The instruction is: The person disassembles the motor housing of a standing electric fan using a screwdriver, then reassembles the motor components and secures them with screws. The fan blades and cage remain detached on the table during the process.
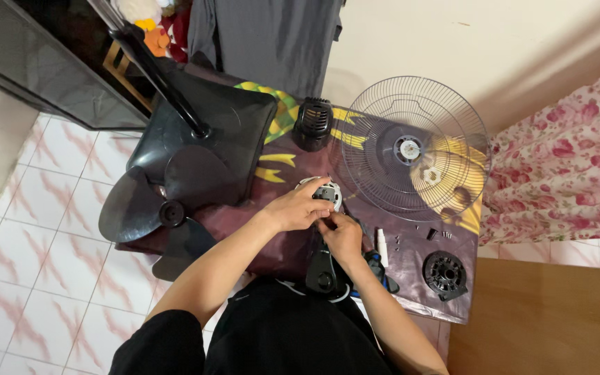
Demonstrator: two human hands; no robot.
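A silver fan motor (327, 192) on a black neck bracket (322, 267) rests on the dark cloth (411, 281) in front of me. My left hand (298, 207) wraps over the motor's left side and grips it. My right hand (342, 235) is closed just below the motor, fingertips pinched at its lower edge; whether they hold a small part I cannot tell. A blue-handled tool (376, 264) lies just right of my right wrist.
A wire fan grille (414, 149) lies at the right. The black fan blade (148, 205) and the fan base with its pole (210, 132) lie at the left. A black motor cover (312, 123), a round black cap (444, 272), a small white tube (382, 243) and loose screws (439, 235) sit about.
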